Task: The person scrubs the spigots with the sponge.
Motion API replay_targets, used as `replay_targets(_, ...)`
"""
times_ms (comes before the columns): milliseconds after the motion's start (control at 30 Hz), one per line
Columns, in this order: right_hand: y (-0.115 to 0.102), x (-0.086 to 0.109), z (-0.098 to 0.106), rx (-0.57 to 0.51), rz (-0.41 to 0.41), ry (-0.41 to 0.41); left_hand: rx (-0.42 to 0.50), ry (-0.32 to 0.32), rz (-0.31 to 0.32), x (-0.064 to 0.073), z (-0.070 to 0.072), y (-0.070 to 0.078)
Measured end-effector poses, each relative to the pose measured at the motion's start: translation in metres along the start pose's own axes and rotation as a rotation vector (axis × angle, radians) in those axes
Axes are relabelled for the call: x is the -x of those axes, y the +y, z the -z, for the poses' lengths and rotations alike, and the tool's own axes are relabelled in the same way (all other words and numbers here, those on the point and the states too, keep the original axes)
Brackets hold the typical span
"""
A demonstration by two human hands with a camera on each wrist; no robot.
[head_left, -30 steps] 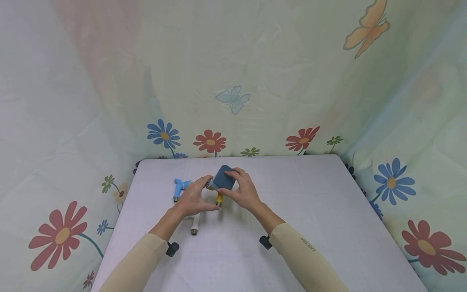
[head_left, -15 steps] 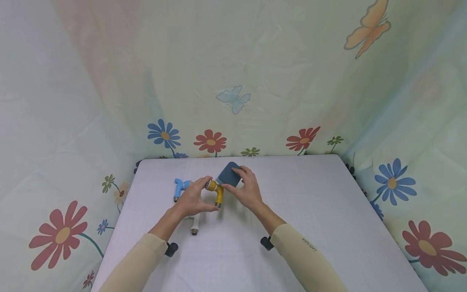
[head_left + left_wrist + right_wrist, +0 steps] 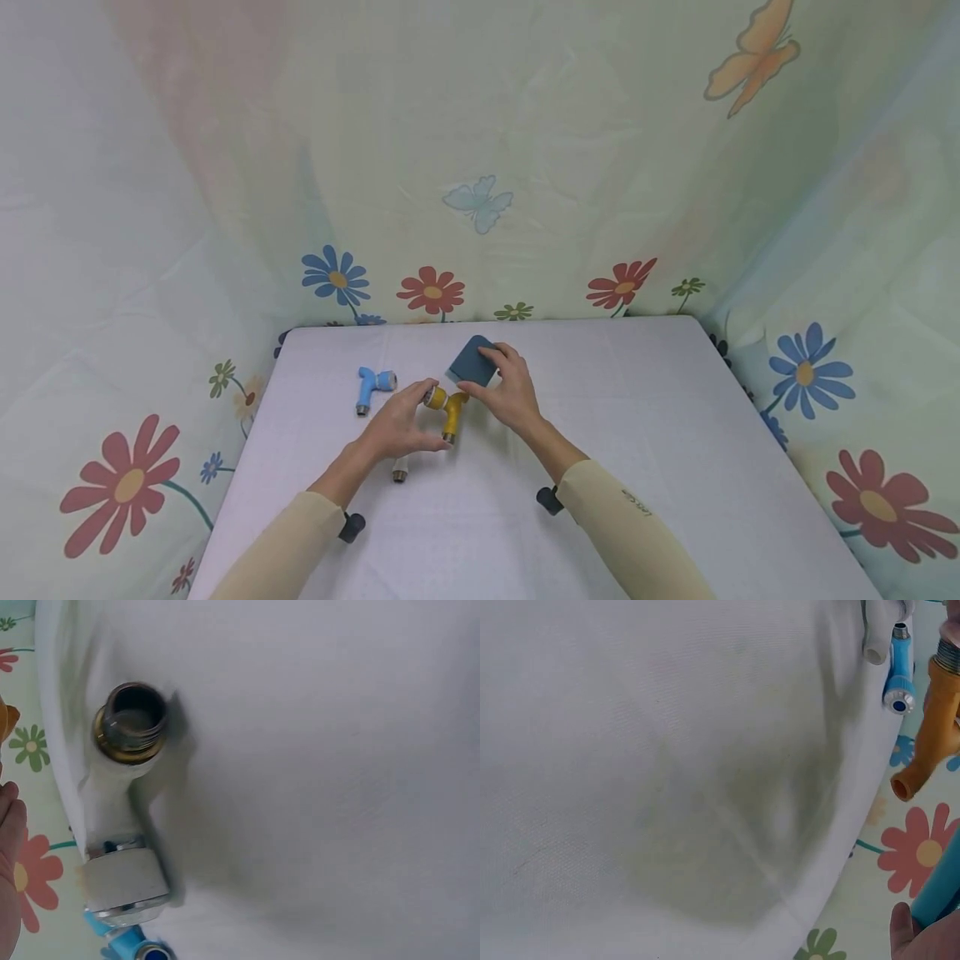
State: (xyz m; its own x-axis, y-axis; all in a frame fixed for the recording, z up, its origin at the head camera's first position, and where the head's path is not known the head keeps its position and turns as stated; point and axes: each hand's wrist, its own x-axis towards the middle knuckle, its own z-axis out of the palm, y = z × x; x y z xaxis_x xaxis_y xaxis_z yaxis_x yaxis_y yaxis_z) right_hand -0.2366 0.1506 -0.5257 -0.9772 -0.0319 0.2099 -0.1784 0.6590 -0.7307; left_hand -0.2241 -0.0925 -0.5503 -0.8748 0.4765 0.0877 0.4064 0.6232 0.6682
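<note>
Between thumb and fingertips my left hand (image 3: 399, 425) holds a yellow plastic faucet (image 3: 453, 410), its threaded metal end pointing down by the thumb and its round knob at the fingers. The spout and thread show in the right wrist view, where the faucet (image 3: 934, 727) hangs above the table. My right hand (image 3: 513, 396) pinches a dark blue-grey, rounded square pad (image 3: 472, 362) just up and right of the faucet. Its thick teal side (image 3: 939, 877) shows in the right wrist view. What kind of pad it is, I cannot tell.
A light blue faucet (image 3: 367, 390) lies on the white-covered table (image 3: 622, 433), left of my left hand. Under that hand lies a white faucet (image 3: 124, 881), mostly hidden in the head view. A flower-printed curtain (image 3: 570, 208) surrounds the table.
The pad has come off the yellow faucet, up and to the right, uncovering it. Lately my left hand has moved the faucet slightly down, toward me. The blue faucet shows more fully.
</note>
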Motion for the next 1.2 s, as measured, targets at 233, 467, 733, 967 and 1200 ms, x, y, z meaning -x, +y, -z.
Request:
replay_targets(233, 0.002, 0.001, 0.000, 0.010, -0.015, -0.003, -0.028, -0.044, 0.003, 0.007, -0.007, -0.003)
replay_targets(467, 0.002, 0.001, -0.001, 0.007, -0.014, 0.000, -0.104, -0.067, -0.009, 0.011, -0.017, -0.010)
replay_targets(733, 0.003, 0.000, -0.002, 0.010, -0.021, -0.008, -0.153, -0.076, -0.033, 0.013, -0.022, -0.013)
replay_targets(967, 0.004, 0.001, -0.002, 0.012, -0.024, -0.018, -0.149, -0.072, -0.042, 0.014, -0.023, -0.013)
replay_targets(1200, 0.004, 0.002, -0.003, 0.016, -0.024, -0.014, -0.197, -0.049, -0.048, 0.018, -0.026, -0.017)
